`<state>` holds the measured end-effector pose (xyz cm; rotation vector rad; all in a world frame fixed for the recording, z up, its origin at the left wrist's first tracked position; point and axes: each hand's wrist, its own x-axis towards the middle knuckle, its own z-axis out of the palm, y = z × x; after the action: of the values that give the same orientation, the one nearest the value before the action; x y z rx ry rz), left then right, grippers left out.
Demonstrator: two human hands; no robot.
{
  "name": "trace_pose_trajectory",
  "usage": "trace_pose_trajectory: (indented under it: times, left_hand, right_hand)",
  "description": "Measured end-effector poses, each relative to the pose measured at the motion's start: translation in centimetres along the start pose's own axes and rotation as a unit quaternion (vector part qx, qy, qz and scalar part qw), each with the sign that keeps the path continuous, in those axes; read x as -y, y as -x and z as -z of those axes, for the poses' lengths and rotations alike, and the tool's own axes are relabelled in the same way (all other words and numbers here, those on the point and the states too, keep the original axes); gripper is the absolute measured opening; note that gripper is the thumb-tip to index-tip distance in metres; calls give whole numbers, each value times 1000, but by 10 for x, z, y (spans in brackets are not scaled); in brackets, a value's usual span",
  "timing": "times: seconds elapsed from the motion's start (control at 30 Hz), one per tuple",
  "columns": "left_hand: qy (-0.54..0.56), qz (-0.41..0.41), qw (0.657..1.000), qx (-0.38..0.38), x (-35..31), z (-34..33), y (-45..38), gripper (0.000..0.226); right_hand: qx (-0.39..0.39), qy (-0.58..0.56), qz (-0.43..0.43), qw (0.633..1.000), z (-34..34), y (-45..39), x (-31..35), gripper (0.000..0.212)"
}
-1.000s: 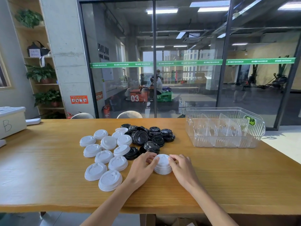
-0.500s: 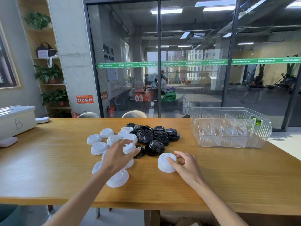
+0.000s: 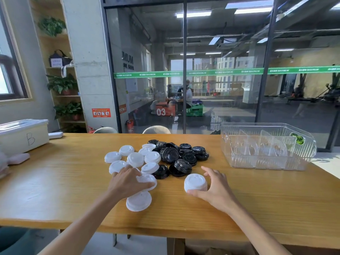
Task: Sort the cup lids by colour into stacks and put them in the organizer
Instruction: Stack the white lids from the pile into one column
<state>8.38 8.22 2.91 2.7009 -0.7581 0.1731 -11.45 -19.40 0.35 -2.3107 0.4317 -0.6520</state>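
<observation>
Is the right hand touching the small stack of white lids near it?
Touching. In the head view the right hand has its thumb against the lower edge of the white lid stack, with the fingers curved round its right side.

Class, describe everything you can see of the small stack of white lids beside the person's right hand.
The stack of white lids stands upright on the wooden table, apart from the loose lids. It looks like thin matte plastic, several round lids nested, the top one domed with a raised rim. The right hand cups it, thumb at its base and fingers curved behind.
</observation>
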Motion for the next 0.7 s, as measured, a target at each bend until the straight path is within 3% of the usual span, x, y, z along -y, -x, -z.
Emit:
trace_pose_trajectory:
  times: [0.27, 0.43, 0.7]
  left_hand:
    - [-46, -4, 999, -4, -13, -5, -10, 58]
    - [16, 17, 999, -48, -30, -7, -10, 83]
    - [63, -55, 994, -68, -104, -12, 10, 81]
  right_hand:
    - [-8, 16, 2, 1000, 11, 7, -15, 113]
    - [-5, -5, -5, 1000, 19, 9, -20, 108]
    - [10, -27, -10, 1000, 22, 10, -17, 96]
